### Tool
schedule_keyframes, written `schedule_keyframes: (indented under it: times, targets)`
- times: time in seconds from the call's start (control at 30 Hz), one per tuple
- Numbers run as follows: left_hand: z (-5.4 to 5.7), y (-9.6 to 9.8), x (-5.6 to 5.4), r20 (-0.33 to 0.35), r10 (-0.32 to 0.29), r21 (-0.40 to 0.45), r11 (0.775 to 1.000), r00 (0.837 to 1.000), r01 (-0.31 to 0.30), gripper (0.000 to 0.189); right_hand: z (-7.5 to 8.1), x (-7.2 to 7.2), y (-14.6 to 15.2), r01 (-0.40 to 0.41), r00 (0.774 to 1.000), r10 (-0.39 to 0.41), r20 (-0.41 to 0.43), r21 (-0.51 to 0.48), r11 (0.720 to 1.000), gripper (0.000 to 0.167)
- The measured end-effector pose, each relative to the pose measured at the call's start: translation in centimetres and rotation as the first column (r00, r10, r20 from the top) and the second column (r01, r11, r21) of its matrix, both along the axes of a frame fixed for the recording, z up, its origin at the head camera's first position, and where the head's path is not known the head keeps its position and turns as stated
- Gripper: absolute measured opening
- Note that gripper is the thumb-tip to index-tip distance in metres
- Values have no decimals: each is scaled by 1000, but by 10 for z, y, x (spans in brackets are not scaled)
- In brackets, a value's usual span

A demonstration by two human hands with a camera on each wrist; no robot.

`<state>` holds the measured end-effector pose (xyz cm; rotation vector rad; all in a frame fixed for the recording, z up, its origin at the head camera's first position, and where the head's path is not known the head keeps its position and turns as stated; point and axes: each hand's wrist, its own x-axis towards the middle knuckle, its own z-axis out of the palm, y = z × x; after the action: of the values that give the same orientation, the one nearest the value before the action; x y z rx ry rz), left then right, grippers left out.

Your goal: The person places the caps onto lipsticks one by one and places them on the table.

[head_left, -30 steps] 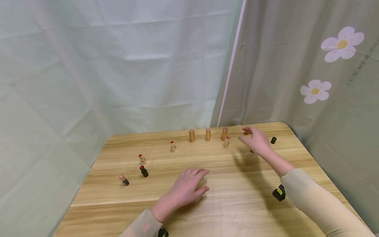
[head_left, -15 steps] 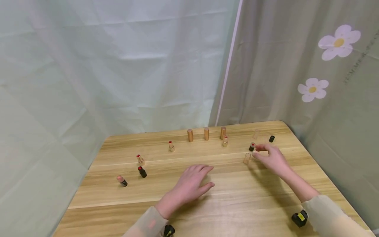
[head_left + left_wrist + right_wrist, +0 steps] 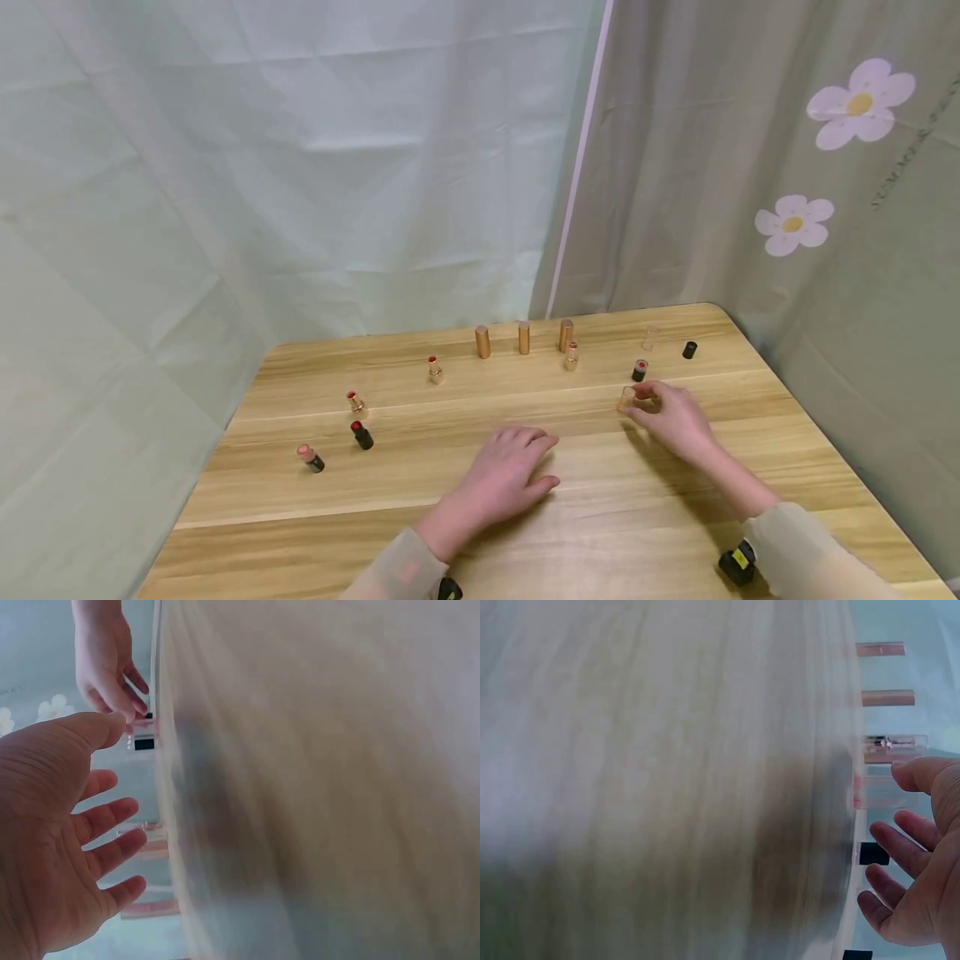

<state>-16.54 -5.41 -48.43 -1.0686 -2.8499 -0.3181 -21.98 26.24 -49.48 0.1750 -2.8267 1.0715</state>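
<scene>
My right hand [image 3: 672, 422] is at a clear lipstick cap [image 3: 625, 400] standing upright on the right of the table. In the right wrist view, thumb and fingers lie on either side of the clear cap [image 3: 881, 793] without closing round it. Just behind it stands a short black lipstick base with a red top [image 3: 639, 371]. My left hand [image 3: 501, 473] hovers low over the middle of the table, palm down, fingers relaxed and apart, holding nothing. In the left wrist view, the left hand's fingers [image 3: 112, 819] are spread.
Rose-gold tubes [image 3: 523, 338] line the back edge, with an uncapped gold lipstick [image 3: 572, 357] before them. Another clear cap [image 3: 650, 337] and a black cap [image 3: 689, 350] stand back right. Uncapped lipsticks [image 3: 362, 435] stand on the left. Curtains [image 3: 375, 167] surround the wooden table [image 3: 300, 533].
My right hand has come down from the back of the table, past the black lipstick base, to the nearer clear cap. My left hand has shifted slightly to the right.
</scene>
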Motion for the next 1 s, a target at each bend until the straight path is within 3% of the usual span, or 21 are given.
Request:
schedule_keyframes:
  times: [0.33, 0.73, 1.0]
  targets:
    - [-2, 17, 3, -24, -38, -51, 998, 999, 37, 57, -3, -3, -3, 19, 1000, -19, 5, 11, 1000, 46]
    - [-5, 12, 5, -16, -37, -43, 998, 999, 36, 56, -4, -5, -6, 3, 1000, -3, 4, -10, 1000, 41]
    - [-4, 9, 7, -2, -32, -27, 999, 999, 32, 56, -2, -3, -7, 5, 1000, -7, -21, -68, 998, 29]
